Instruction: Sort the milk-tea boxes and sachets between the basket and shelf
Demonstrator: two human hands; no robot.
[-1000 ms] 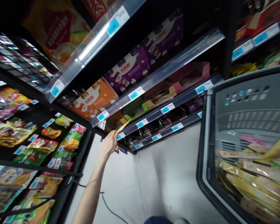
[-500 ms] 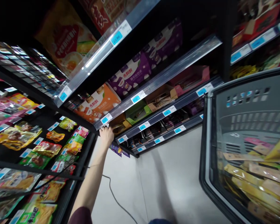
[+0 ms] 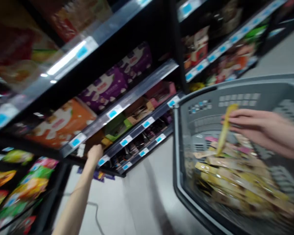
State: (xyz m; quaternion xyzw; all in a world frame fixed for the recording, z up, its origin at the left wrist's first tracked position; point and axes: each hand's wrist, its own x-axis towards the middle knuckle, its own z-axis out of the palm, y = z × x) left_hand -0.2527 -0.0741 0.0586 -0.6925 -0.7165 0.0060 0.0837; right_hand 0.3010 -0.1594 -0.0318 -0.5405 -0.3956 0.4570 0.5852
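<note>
My left hand (image 3: 95, 153) is at the lower shelf, beside the small yellow-brown carton (image 3: 106, 142) at the near end. Its fingers are curled in; blur and the angle hide what they hold, if anything. On the right, my right hand (image 3: 252, 122) pinches a slim yellow sachet (image 3: 224, 132) between thumb and fingers, its lower end hanging into the grey shopping basket (image 3: 237, 83). Beneath it, a pile of yellow and beige sachets (image 3: 235, 176) covers the basket's bottom. A green open carton (image 3: 117, 129) stands next to the yellow-brown one.
Orange (image 3: 63, 124) and purple boxes (image 3: 105, 88) fill the shelf above. A price-tag rail (image 3: 127, 106) juts out over the cartons. Bagged snacks (image 3: 22, 186) line the left shelf. A dark cable (image 3: 96, 212) lies on the pale floor (image 3: 132, 202).
My right hand has come into view over the basket with a yellow sachet. The view has swung right, so shelves shift left and more basket shows. My left hand stays at the carton's end.
</note>
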